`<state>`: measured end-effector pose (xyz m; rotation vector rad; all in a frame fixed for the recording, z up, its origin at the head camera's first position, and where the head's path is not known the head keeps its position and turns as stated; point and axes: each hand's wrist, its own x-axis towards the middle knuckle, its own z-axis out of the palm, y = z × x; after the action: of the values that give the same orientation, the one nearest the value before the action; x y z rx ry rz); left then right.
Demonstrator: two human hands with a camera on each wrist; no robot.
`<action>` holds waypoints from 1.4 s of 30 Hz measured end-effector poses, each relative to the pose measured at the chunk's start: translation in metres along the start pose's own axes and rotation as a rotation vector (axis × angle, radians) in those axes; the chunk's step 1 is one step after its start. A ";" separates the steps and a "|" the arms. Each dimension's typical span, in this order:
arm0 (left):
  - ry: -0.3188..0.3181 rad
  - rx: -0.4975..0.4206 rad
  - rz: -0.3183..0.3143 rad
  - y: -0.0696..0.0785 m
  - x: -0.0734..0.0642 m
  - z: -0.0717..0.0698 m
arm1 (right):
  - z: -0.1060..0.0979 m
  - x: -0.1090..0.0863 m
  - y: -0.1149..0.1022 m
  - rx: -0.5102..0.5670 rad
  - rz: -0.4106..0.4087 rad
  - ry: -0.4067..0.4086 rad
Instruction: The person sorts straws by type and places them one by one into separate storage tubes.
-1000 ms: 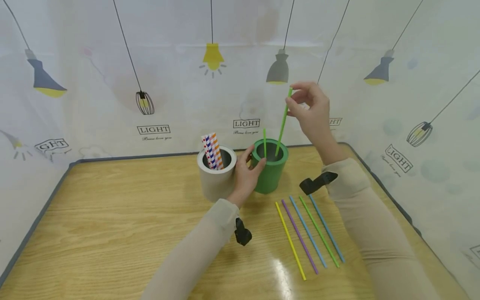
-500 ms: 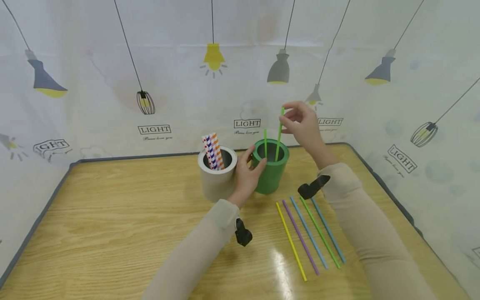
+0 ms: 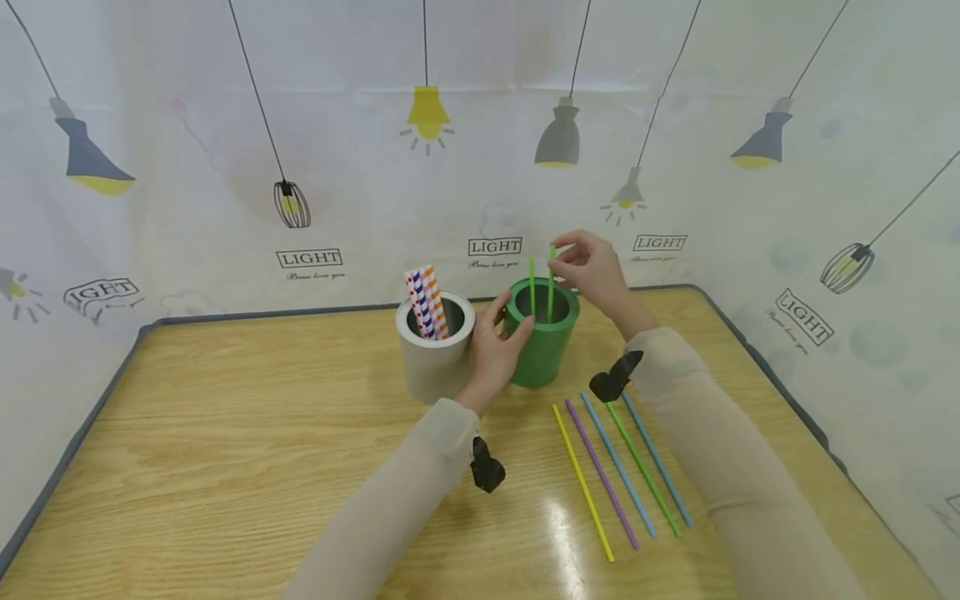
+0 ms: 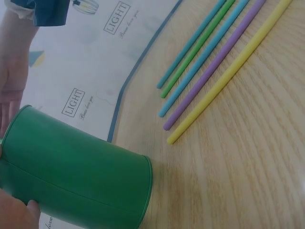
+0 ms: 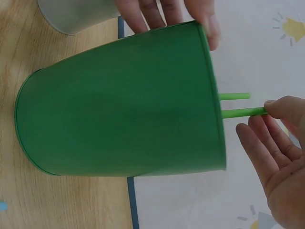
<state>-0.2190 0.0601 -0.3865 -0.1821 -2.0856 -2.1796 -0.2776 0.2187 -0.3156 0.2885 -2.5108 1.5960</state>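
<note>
The right hand (image 3: 592,271) pinches a bright green straw (image 3: 551,287) by its top end, the lower part inside the green cup (image 3: 537,360). I'd guess it's feather-light, smooth, springy but creasable; a gentle fingertip hold up high suits it. The left hand (image 3: 495,354) grips the cup's rim and side.

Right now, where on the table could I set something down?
Mostly the table left of the white cup and left sleeve; a smaller patch lies between that sleeve and the yellow straw. Crowded around the green cup: left hand against it, right hand above.
</note>
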 end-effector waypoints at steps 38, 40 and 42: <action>0.001 0.057 -0.011 -0.005 0.002 -0.001 | 0.009 0.010 0.011 -0.198 0.022 -0.088; -0.003 0.055 -0.014 -0.005 0.001 -0.001 | 0.006 0.008 0.010 -0.172 0.022 -0.085; -0.006 0.052 -0.018 -0.005 0.001 -0.001 | 0.001 0.006 0.008 -0.150 0.026 -0.084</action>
<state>-0.2212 0.0590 -0.3911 -0.1659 -2.1525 -2.1352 -0.2856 0.2209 -0.3219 0.3119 -2.6910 1.4222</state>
